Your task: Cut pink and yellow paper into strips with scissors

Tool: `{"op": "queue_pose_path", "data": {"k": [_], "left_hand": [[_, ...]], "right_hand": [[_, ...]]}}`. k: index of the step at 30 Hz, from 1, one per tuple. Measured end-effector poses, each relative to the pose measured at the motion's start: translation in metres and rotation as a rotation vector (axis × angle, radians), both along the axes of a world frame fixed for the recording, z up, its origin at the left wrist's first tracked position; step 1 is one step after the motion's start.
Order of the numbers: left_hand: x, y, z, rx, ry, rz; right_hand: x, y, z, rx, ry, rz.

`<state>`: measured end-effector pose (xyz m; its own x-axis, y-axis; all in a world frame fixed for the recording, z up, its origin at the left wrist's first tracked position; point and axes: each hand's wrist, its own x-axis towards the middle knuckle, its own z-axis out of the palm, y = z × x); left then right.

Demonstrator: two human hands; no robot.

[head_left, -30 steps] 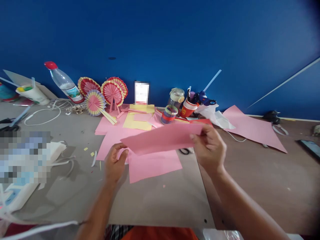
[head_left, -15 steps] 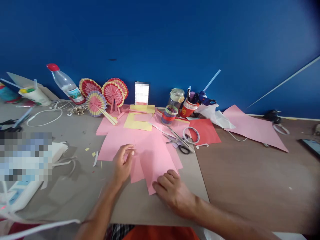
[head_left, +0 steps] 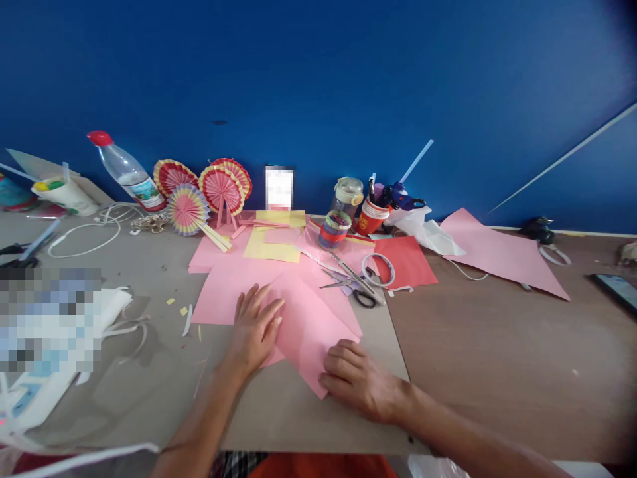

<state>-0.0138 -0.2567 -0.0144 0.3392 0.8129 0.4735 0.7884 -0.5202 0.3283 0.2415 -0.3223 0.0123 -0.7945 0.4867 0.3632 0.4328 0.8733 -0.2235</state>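
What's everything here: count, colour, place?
paper sheets: several, pink, centre and right
red sheet: one, red, centre right
yellow papers: several, yellow, back
paper fans: four, multicoloured, back left
bottle: one, clear, back left
cups: several, red, back
jar: one, clear, back
tape ring: one, white, by scissors
scissors: one pair, black handled, centre
power strip: one, white, left
phone: one, dark, right
left hand: one, bare, on sheets
right hand: one, bare, on sheets

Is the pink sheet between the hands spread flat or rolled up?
Spread flat: the pink sheet lies over other pink paper, left hand at its left edge, right hand at its near corner.
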Motion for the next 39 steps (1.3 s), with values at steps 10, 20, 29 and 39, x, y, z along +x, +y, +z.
{"op": "queue_pose_path", "data": {"k": [10,20,29,39], "left_hand": [[0.004,-0.006,0.015,-0.142,0.176,-0.144],[0.012,-0.010,0.031,-0.179,0.123,-0.276],[0.016,-0.012,0.030,-0.143,0.100,-0.406],[0.017,-0.008,0.027,-0.091,-0.027,-0.390]], "right_hand": [[0.047,0.027,-0.010,-0.019,-0.015,-0.126],[0.030,0.051,0.012,-0.098,0.113,-0.328],[0.019,0.047,-0.003,-0.239,-0.138,-0.284],[0.002,0.058,0.019,-0.241,-0.034,-0.405]]}}
